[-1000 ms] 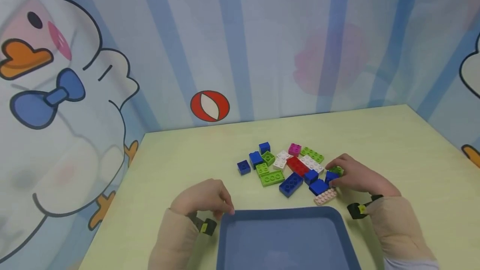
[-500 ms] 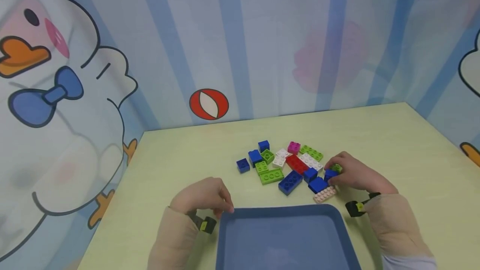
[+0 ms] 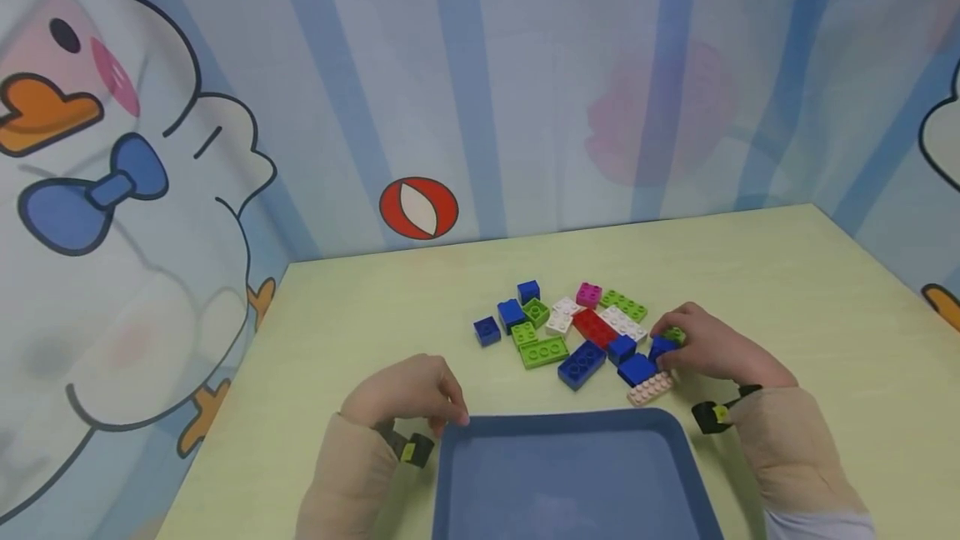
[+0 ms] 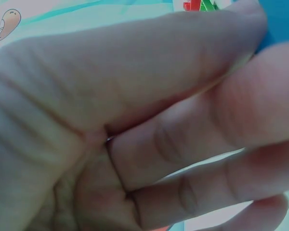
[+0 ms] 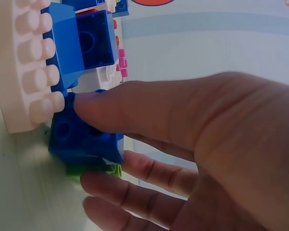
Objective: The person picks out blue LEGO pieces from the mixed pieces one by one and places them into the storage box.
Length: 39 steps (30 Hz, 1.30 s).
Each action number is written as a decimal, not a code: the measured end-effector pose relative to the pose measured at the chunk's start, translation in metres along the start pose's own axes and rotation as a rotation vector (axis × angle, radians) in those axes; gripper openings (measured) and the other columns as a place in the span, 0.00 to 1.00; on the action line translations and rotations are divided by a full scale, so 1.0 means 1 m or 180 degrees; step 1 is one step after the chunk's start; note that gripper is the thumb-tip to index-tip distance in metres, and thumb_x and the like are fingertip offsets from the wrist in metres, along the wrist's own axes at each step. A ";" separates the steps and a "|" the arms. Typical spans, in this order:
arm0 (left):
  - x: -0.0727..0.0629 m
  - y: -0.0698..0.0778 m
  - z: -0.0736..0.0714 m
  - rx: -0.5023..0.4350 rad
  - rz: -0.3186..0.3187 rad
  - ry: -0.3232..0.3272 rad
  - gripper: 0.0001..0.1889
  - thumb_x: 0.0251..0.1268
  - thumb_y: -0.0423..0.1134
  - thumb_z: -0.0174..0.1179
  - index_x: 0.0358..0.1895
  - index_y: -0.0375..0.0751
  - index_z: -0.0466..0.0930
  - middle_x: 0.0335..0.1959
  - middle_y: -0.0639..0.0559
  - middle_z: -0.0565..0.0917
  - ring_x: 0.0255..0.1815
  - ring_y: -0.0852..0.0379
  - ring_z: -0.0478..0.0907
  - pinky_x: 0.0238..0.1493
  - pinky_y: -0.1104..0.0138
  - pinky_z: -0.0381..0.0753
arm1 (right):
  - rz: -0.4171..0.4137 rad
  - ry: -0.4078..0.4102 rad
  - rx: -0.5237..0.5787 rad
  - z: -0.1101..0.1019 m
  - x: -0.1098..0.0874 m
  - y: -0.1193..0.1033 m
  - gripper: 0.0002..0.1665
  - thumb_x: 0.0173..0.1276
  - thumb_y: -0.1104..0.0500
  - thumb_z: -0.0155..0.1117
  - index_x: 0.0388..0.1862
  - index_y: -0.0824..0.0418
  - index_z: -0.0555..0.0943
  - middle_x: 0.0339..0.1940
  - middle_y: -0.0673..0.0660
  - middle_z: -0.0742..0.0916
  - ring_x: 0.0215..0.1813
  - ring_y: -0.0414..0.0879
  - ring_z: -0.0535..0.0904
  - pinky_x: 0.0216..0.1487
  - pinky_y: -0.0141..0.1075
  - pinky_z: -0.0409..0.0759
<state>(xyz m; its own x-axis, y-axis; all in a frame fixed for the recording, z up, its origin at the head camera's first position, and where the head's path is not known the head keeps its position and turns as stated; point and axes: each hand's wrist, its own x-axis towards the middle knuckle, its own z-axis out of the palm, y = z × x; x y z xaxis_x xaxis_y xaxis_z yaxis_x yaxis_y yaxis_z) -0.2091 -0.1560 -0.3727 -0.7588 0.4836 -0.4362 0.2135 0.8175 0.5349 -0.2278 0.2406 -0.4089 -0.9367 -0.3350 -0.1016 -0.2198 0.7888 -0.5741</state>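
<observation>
In the head view, my right hand [image 3: 712, 348] pinches a small blue brick [image 3: 662, 347] at the right end of a loose group of toy bricks. The right wrist view shows the thumb lying on this studded blue brick [image 5: 67, 137], with fingers on its far side. A green brick [image 3: 675, 335] peeks out behind it, partly hidden by the hand. Beside it lie a larger blue brick [image 3: 637, 369] and a pale pink brick [image 3: 650, 389]. At the far left corner of the blue-grey tray [image 3: 562, 473], my left hand [image 3: 412, 390] grips the rim between thumb and fingers.
Left of the right hand lie several more bricks, among them a red brick [image 3: 595, 329], a long dark blue brick [image 3: 582, 365], a light green brick [image 3: 543, 352] and a magenta brick [image 3: 588, 295]. A printed curtain [image 3: 525, 107] stands behind the table [image 3: 360, 307].
The head view has tilted very slightly. Both hands, the bricks and the tray keep their places.
</observation>
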 end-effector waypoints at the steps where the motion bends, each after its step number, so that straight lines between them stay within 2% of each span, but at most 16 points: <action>1: 0.000 0.000 0.000 -0.0003 -0.0004 0.0000 0.05 0.63 0.36 0.70 0.28 0.48 0.89 0.16 0.53 0.83 0.22 0.59 0.80 0.39 0.64 0.78 | -0.0008 0.0011 -0.0012 -0.001 0.000 0.000 0.20 0.62 0.61 0.73 0.51 0.69 0.81 0.51 0.71 0.74 0.47 0.59 0.75 0.48 0.53 0.76; 11: 0.003 -0.001 0.000 0.0072 0.0017 -0.0006 0.06 0.64 0.37 0.69 0.28 0.49 0.89 0.16 0.54 0.83 0.23 0.59 0.81 0.42 0.62 0.78 | -0.0102 0.0212 -0.0082 -0.009 -0.007 0.000 0.22 0.67 0.59 0.69 0.55 0.70 0.78 0.53 0.72 0.77 0.50 0.64 0.77 0.48 0.56 0.77; 18: 0.003 -0.002 0.001 0.0087 0.0028 -0.0006 0.06 0.64 0.37 0.69 0.29 0.49 0.88 0.16 0.54 0.83 0.24 0.59 0.82 0.42 0.62 0.78 | -0.0027 0.0208 0.0026 -0.018 -0.012 -0.003 0.24 0.70 0.57 0.68 0.58 0.70 0.75 0.48 0.67 0.82 0.46 0.59 0.80 0.42 0.51 0.79; 24: 0.004 -0.002 0.001 0.0106 0.0018 -0.0007 0.06 0.64 0.37 0.69 0.28 0.50 0.88 0.16 0.54 0.83 0.25 0.58 0.82 0.43 0.61 0.78 | 0.0023 0.0224 -0.0020 -0.025 -0.017 -0.006 0.25 0.72 0.55 0.66 0.59 0.68 0.74 0.50 0.69 0.83 0.53 0.66 0.80 0.47 0.55 0.79; 29: 0.003 -0.001 0.001 0.0130 0.0040 -0.0009 0.06 0.64 0.36 0.69 0.29 0.50 0.88 0.16 0.54 0.83 0.25 0.57 0.82 0.42 0.62 0.78 | 0.0016 0.0254 -0.0037 -0.029 -0.020 -0.009 0.25 0.72 0.54 0.66 0.60 0.68 0.74 0.50 0.69 0.83 0.54 0.67 0.79 0.48 0.57 0.79; 33: 0.003 0.000 0.001 0.0159 0.0056 -0.0003 0.06 0.64 0.36 0.69 0.29 0.50 0.88 0.16 0.55 0.82 0.25 0.57 0.82 0.41 0.63 0.78 | 0.0031 0.0270 -0.0014 -0.030 -0.022 -0.015 0.25 0.72 0.54 0.66 0.60 0.67 0.74 0.49 0.68 0.84 0.53 0.66 0.80 0.48 0.57 0.80; 39: 0.002 0.001 0.001 0.0178 0.0032 0.0004 0.06 0.63 0.36 0.69 0.28 0.49 0.88 0.16 0.54 0.82 0.25 0.58 0.81 0.41 0.62 0.78 | -0.0072 0.0167 0.0067 -0.026 -0.021 -0.034 0.24 0.73 0.56 0.66 0.61 0.68 0.74 0.46 0.63 0.85 0.46 0.57 0.84 0.46 0.53 0.81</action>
<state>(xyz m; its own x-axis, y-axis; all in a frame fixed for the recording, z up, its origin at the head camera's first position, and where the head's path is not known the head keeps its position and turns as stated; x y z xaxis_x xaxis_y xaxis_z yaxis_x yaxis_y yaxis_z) -0.2095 -0.1541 -0.3736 -0.7572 0.4915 -0.4302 0.2550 0.8288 0.4980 -0.2081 0.2342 -0.3660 -0.9447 -0.3246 -0.0460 -0.2358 0.7701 -0.5928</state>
